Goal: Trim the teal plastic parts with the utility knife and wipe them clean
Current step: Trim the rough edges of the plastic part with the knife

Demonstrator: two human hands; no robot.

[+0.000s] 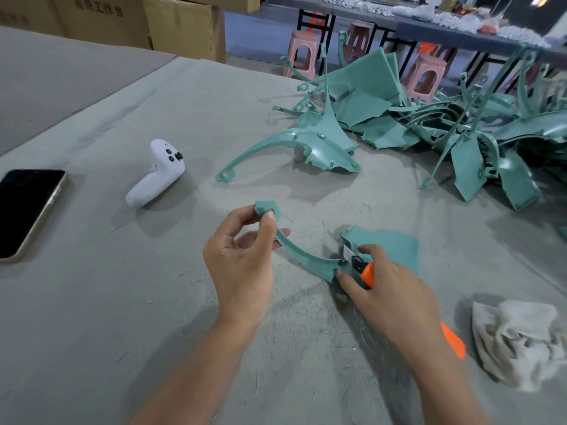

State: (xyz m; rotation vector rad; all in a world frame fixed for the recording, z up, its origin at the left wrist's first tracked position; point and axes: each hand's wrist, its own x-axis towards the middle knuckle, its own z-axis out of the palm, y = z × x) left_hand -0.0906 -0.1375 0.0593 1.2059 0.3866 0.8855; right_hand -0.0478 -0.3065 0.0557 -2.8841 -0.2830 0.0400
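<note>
A curved teal plastic part (306,259) hangs just above the grey cloth-covered table (122,302). My left hand (242,259) pinches its thin upper end between thumb and fingers. My right hand (389,289) grips an orange utility knife (368,273), whose blade end lies against the part's wide flat end; the knife's tail sticks out below my wrist. Another teal part (306,148) lies alone further back. A big pile of teal parts (445,124) fills the back right. A crumpled beige rag (518,342) lies at the right, near my right forearm.
A black phone (27,210) lies at the left edge. A white game-style controller (159,173) stands beside it. Fine plastic shavings dot the cloth around my hands. Cardboard boxes (184,26) stand behind the table, pink stools (302,52) and another table further back.
</note>
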